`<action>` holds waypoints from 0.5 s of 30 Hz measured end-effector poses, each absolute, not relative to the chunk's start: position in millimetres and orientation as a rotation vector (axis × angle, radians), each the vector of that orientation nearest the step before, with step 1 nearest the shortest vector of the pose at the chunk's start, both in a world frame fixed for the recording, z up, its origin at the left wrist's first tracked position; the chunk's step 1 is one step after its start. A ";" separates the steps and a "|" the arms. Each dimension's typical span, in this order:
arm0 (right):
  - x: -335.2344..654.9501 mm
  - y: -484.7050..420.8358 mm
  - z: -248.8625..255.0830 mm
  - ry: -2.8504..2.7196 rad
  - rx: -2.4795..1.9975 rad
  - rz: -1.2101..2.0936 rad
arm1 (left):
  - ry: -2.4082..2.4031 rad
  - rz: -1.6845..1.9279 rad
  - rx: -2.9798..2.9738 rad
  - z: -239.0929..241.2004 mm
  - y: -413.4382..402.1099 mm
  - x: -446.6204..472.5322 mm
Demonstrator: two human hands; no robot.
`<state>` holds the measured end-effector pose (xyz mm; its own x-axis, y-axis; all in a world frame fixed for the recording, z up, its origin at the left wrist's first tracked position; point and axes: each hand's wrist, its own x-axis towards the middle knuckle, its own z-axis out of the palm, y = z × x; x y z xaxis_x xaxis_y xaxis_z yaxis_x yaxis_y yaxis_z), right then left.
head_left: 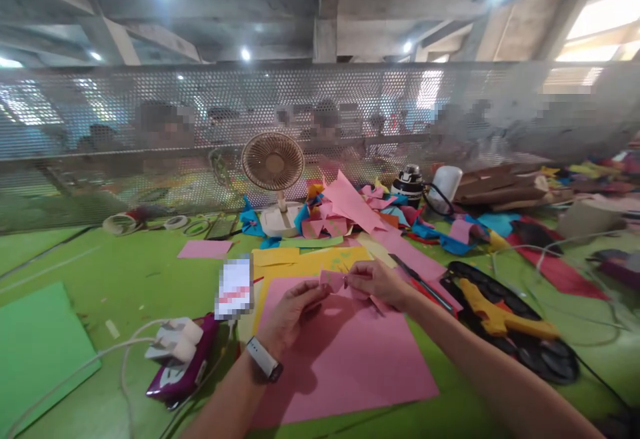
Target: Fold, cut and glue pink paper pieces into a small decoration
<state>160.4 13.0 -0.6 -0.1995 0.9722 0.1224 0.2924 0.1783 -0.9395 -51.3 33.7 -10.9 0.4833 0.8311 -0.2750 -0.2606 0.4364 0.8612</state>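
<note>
Pink small folded-paper piece (pixel 331 280) up between left fingers (pixel 306 287) and right fingers (pixel 361 268), both pinching its edges. Large flat pink paper sheet (pixel 350 372) below fingers, on green counter (pixel 125 262). Right of fingers: yellow glue gun (pixel 493 317) on black oval tray (pixel 567 371). Beyond fingers: beige round fan (pixel 273 161), beside heap of multicoloured paper pieces (pixel 345 202).

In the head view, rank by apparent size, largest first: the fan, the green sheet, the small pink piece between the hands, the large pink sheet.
1. Large pink sheet
2. Green sheet, partly out of frame
3. Fan
4. Small pink piece
</note>
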 end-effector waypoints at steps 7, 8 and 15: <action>182.2 16.4 10.5 -1.600 -1.262 0.715 | 0.848 0.887 0.764 -2.4 37.5 -56.2; 189.2 16.8 13.0 -1.600 -1.296 0.645 | 0.847 0.951 0.724 -2.2 39.9 -57.4; 206.5 13.5 13.2 -1.887 -1.652 0.272 | 0.830 1.206 0.519 -4.6 51.2 -62.4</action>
